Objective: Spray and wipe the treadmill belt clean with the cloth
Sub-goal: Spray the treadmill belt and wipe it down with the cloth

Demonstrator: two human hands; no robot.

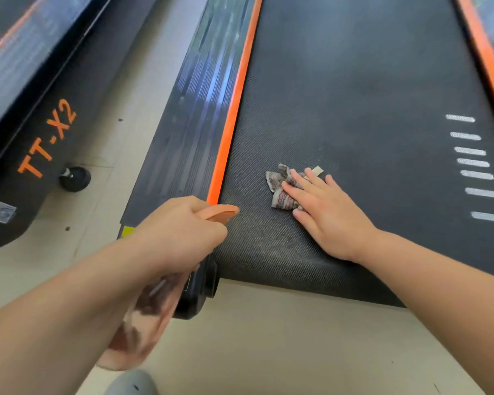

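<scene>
The black treadmill belt [368,109] runs away from me between orange side strips. My right hand [322,212] lies flat with straight fingers on a crumpled patterned cloth [280,186], pressing it onto the belt near the rear end. My left hand [180,232] grips the neck of a pale orange translucent spray bottle [143,317]. The bottle's nozzle [223,212] points over the belt's left rear corner. The bottle body hangs below my left forearm, partly hidden by it.
The grey ribbed left side rail [191,109] and orange strip [234,104] border the belt. A second treadmill marked TT-X2 [46,138] stands to the left with a small black wheel [74,178]. White stripes [474,163] mark the belt's right side. Beige floor [283,343] lies below.
</scene>
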